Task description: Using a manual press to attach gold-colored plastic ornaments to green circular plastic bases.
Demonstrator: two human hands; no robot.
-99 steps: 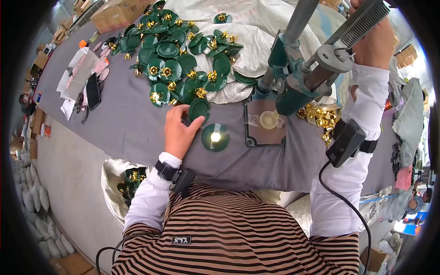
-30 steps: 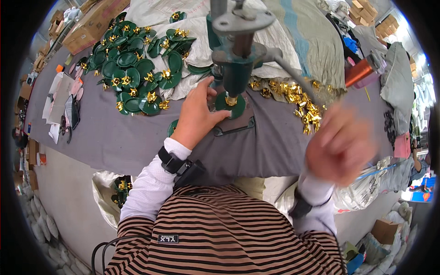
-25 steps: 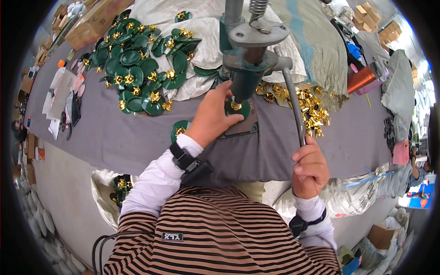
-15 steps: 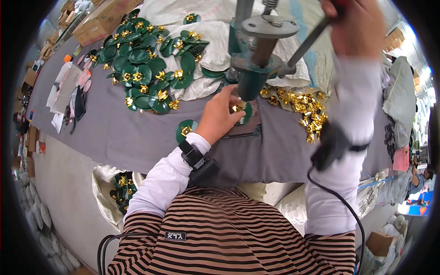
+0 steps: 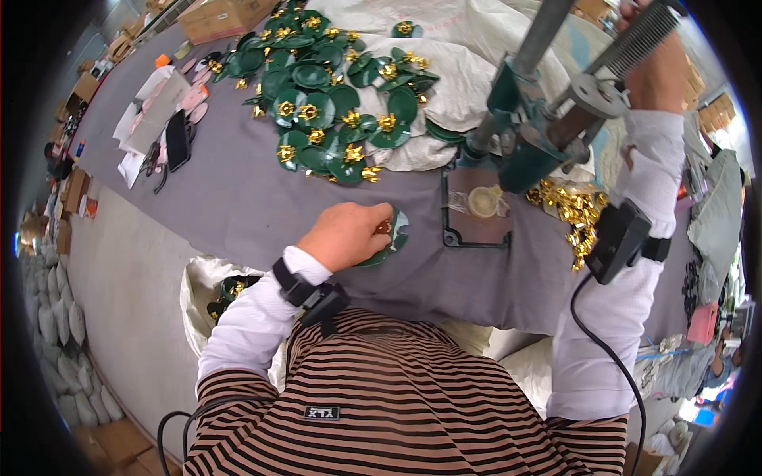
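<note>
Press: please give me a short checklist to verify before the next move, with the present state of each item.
1. Base plate under the press free of fingers: ok.
2. Right hand on the lever, raised: ok.
3. Left hand on a green disc, away from the press: ok.
4. Gold piece seated on that disc: cannot tell, hand covers it.
5. Gold pieces within reach beside the plate: ok.
</note>
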